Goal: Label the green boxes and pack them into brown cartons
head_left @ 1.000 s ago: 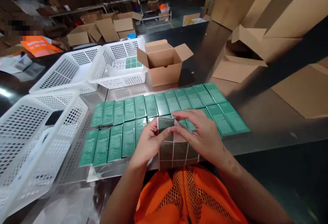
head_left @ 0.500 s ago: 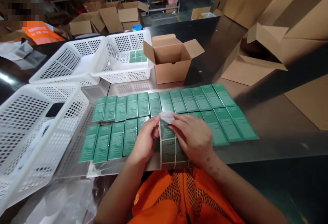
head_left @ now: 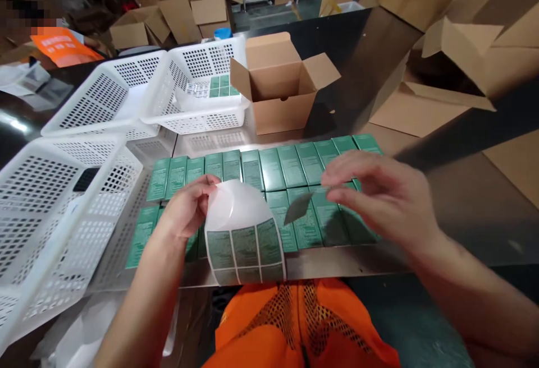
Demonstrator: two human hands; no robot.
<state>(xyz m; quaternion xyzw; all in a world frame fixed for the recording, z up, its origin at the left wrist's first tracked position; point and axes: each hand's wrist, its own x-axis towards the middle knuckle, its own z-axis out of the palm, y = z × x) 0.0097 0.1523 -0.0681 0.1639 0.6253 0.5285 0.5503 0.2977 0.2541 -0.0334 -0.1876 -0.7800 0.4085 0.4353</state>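
Observation:
My left hand (head_left: 187,208) pinches the top edge of a sheet of green sticker labels (head_left: 244,247), whose upper part is bare white backing and whose lower end curls over the table edge. To the right, my right hand (head_left: 379,194) has thumb and forefinger close together at the corner of a single peeled sticker label (head_left: 298,208), slightly blurred and tilted. Beneath both hands lie two rows of green boxes (head_left: 272,169) with fine print on their tops. The sheet and my hands hide part of the front row.
White perforated baskets (head_left: 196,118) stand at the left; one holds green-printed pieces (head_left: 219,86), another a black object (head_left: 88,179). An open carton (head_left: 280,115) sits behind the boxes. More cardboard (head_left: 425,107) is at right. A person in an orange vest (head_left: 63,47) is at far left.
My hands have parted: the left went left with the label sheet, the right went right with one label off it. More white backing now shows.

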